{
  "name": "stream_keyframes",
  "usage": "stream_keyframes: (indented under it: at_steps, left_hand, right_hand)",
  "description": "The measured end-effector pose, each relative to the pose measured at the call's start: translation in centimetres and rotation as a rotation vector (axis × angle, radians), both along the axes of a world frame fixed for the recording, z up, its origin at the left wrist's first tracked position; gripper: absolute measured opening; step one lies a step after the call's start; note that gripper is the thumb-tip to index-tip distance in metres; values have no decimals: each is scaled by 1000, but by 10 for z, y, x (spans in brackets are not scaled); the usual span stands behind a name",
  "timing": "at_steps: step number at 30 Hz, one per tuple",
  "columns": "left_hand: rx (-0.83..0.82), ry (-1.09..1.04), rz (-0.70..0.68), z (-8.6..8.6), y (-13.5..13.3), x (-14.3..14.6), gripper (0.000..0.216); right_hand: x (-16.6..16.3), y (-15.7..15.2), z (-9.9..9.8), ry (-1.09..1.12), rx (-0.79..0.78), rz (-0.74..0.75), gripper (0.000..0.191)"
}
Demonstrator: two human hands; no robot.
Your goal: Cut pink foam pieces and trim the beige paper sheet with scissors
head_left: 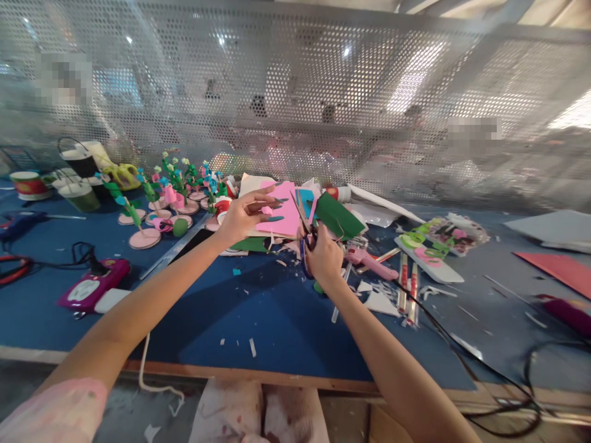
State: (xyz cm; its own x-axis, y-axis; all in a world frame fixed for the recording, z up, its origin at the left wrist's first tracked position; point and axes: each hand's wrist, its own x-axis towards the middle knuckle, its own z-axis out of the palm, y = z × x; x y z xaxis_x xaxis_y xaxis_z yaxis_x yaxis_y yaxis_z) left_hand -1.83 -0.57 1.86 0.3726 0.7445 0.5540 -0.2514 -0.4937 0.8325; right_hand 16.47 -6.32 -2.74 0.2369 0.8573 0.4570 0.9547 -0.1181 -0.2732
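Right now, someone is working with scissors (305, 229) over the blue table (258, 307).
Their left hand (242, 216) is pinching a small pink piece (266, 210) at the fingertips, above a pink sheet (287, 220); their right hand (324, 258) is gripping the scissors, blades pointing up.

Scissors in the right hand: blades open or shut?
Open, slightly: the scissors show two blades parting in a narrow V above the right hand, tips up beside the pink sheet.
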Motion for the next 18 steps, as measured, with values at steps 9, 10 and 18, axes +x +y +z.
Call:
stream_keyframes:
  at_steps: [9, 10, 18]
  left_hand:
    - [109, -59, -21, -10, 6, 2, 21]
    - [89, -56, -23, -12, 6, 3, 23]
    - [-46, -35, -90, -20, 5, 7, 34]
  right_hand:
    - [15, 12, -5, 38, -188, -59, 43]
    - [15, 13, -7, 28, -181, -21, 43]
    - [13, 9, -6, -12, -32, 15, 51]
